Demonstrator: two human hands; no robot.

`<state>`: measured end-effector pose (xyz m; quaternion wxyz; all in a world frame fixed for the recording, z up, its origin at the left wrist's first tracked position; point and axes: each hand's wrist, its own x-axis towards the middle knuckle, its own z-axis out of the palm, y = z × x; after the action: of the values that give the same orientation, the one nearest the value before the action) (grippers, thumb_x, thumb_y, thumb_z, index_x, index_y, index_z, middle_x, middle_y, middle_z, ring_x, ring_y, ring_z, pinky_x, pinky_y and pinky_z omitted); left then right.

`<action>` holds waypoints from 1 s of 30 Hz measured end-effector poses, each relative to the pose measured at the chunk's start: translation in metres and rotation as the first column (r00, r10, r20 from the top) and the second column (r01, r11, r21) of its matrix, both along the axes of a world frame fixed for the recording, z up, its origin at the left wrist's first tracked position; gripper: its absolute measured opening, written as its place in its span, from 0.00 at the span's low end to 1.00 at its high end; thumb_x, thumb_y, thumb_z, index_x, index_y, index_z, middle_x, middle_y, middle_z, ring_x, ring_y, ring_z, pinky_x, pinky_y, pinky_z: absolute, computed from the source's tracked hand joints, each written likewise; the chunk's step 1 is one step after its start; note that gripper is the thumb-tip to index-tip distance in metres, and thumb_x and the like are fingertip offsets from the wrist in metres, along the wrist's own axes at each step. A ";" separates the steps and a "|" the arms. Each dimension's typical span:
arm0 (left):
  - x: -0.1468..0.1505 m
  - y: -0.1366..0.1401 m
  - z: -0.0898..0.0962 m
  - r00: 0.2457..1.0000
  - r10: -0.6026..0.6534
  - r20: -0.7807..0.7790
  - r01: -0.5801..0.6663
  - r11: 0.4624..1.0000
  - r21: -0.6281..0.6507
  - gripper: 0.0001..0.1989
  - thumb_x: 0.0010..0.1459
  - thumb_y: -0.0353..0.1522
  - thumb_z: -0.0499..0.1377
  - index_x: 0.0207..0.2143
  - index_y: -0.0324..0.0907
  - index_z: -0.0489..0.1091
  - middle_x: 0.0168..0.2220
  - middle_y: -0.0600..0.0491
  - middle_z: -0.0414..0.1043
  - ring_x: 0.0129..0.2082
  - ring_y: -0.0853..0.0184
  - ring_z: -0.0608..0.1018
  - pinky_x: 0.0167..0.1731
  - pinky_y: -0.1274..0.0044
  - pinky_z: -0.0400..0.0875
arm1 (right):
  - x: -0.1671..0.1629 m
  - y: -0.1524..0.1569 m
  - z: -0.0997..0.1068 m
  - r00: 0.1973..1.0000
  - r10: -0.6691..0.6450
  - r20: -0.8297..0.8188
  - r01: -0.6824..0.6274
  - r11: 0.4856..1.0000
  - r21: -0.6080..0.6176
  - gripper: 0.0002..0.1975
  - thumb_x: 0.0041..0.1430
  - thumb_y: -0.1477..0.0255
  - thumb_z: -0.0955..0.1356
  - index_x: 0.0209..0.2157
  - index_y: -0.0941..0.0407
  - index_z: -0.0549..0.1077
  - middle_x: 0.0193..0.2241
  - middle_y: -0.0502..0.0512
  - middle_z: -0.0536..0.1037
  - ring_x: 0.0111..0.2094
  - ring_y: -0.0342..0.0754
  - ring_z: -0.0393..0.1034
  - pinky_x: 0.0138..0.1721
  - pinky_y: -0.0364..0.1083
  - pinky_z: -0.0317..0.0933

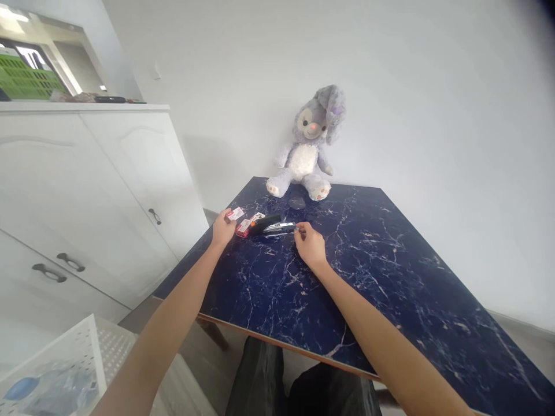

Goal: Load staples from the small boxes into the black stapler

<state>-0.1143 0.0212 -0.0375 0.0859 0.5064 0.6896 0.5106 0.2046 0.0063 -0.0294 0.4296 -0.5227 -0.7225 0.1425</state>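
Left hand (222, 229) rests on dark marble table (390, 277), fingers curled onto small red-white box (235, 214). Second red box (243, 228) just right of it, touching black stapler (272, 224). Right hand (309, 244) pinches stapler's metal end, fingertips together. Plush rabbit (306, 147) sits beyond stapler against wall; dark flat disc (297, 202) lies between them.

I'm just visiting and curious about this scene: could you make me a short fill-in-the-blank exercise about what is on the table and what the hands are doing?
1. A grey plush ____ sits at the far edge of the table.
2. The left hand holds a small red and white ____.
3. The right hand touches the end of an open black ____.
4. The tabletop is dark ____ with pale veins.

Missing words: rabbit; box; stapler; blue
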 end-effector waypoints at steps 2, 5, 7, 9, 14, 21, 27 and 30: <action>0.000 0.000 0.000 1.000 0.001 -0.003 -0.001 1.000 -0.001 0.24 0.54 0.29 0.60 0.55 0.45 0.70 0.53 0.48 0.75 0.49 0.59 0.78 0.53 0.68 0.70 | 0.009 -0.011 -0.001 0.997 0.072 0.000 -0.072 0.997 0.022 0.10 0.63 0.68 0.63 0.45 0.51 0.70 0.39 0.54 0.80 0.36 0.49 0.77 0.41 0.46 0.66; 0.002 0.000 0.003 1.000 -0.001 0.013 0.001 1.000 -0.007 0.21 0.54 0.30 0.61 0.52 0.46 0.72 0.51 0.49 0.76 0.47 0.60 0.79 0.52 0.69 0.71 | 0.022 -0.013 -0.001 0.997 0.073 -0.037 -0.073 0.997 0.002 0.10 0.62 0.68 0.64 0.45 0.52 0.69 0.38 0.54 0.80 0.34 0.48 0.77 0.40 0.46 0.65; 0.002 0.001 0.004 0.998 0.017 0.053 -0.016 1.000 -0.011 0.21 0.53 0.30 0.61 0.51 0.46 0.74 0.48 0.50 0.78 0.44 0.60 0.80 0.50 0.69 0.72 | 0.028 -0.008 0.000 0.998 0.013 -0.066 -0.015 0.999 -0.030 0.09 0.60 0.68 0.64 0.43 0.52 0.68 0.37 0.53 0.80 0.33 0.48 0.76 0.39 0.46 0.65; 0.000 0.002 0.004 0.994 0.039 0.098 -0.037 0.999 -0.015 0.20 0.53 0.29 0.59 0.50 0.45 0.75 0.45 0.50 0.79 0.40 0.60 0.80 0.46 0.69 0.73 | 0.031 -0.002 0.001 0.997 -0.014 -0.079 0.009 0.998 -0.064 0.07 0.58 0.68 0.65 0.40 0.52 0.68 0.34 0.51 0.79 0.32 0.48 0.75 0.38 0.46 0.64; 0.006 -0.008 0.016 0.989 0.065 0.134 -0.079 0.992 0.101 0.21 0.56 0.27 0.55 0.52 0.41 0.73 0.48 0.48 0.78 0.44 0.62 0.80 0.48 0.71 0.73 | 0.032 -0.004 0.001 0.995 0.085 -0.049 -0.089 0.992 -0.093 0.05 0.55 0.67 0.68 0.31 0.52 0.67 0.28 0.48 0.75 0.30 0.47 0.70 0.35 0.45 0.60; 0.114 -0.023 0.064 0.974 -0.223 -0.038 0.217 0.870 0.442 0.22 0.62 0.28 0.54 0.58 0.43 0.69 0.56 0.46 0.72 0.53 0.60 0.76 0.54 0.69 0.72 | 0.046 0.002 -0.001 0.987 0.104 0.122 -0.122 0.981 0.148 0.04 0.58 0.73 0.67 0.29 0.53 0.69 0.31 0.51 0.73 0.33 0.47 0.67 0.37 0.44 0.59; 0.175 -0.013 0.032 0.827 -0.545 0.138 0.503 0.828 0.249 0.19 0.55 0.28 0.61 0.51 0.42 0.74 0.54 0.45 0.74 0.51 0.57 0.78 0.50 0.66 0.76 | 0.074 0.016 0.000 0.999 0.011 0.048 -0.016 0.994 0.108 0.05 0.58 0.69 0.69 0.29 0.53 0.70 0.31 0.50 0.73 0.30 0.46 0.67 0.36 0.45 0.59; 0.172 -0.013 0.017 0.716 -0.635 0.288 0.631 0.766 0.120 0.19 0.54 0.29 0.62 0.50 0.41 0.75 0.50 0.45 0.77 0.49 0.56 0.79 0.49 0.64 0.76 | 0.080 0.020 -0.001 0.997 -0.009 -0.071 0.012 0.999 0.042 0.07 0.56 0.67 0.70 0.28 0.53 0.70 0.30 0.50 0.75 0.30 0.46 0.68 0.36 0.45 0.60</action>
<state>0.0573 0.0086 -0.0201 0.3598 0.6246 0.4489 0.5281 0.2846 0.0259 -0.0299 0.4668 -0.5116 -0.7070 0.1433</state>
